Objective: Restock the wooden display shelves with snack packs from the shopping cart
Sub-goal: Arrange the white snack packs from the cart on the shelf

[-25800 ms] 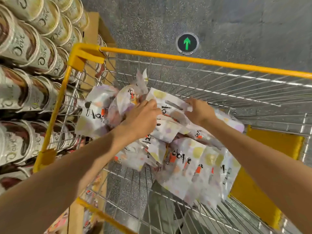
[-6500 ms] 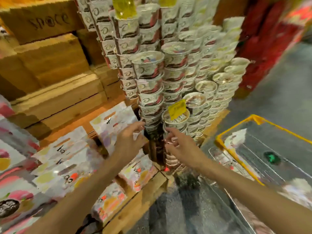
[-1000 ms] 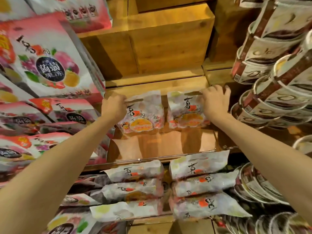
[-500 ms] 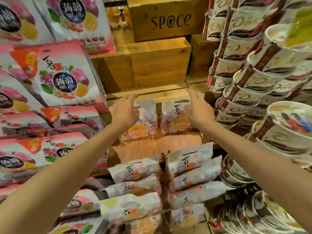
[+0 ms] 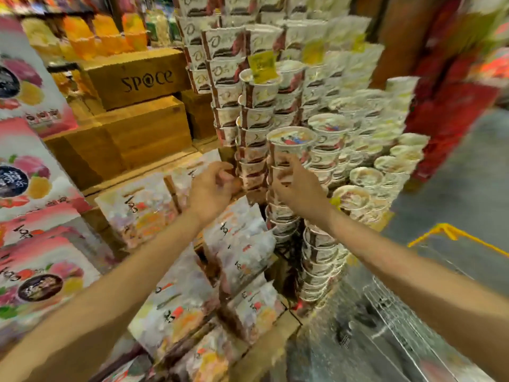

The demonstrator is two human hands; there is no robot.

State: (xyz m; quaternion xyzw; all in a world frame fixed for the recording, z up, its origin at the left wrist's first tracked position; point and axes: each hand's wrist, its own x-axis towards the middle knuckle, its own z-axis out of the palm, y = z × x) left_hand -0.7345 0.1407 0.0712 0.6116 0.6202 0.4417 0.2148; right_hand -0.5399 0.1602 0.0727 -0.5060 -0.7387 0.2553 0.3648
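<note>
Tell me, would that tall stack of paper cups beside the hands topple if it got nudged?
Probably, yes. The stack of cups rises many cups high on a narrow base, so a sideways push could tip it. The cups look like thin paper, likely light and easily dented. Neighbouring stacks crowd close and might brace it, though the blur hides whether they touch.

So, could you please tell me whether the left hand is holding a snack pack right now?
Cannot tell: the left hand is blurred, fingers curled over the shelved snack packs.
</note>
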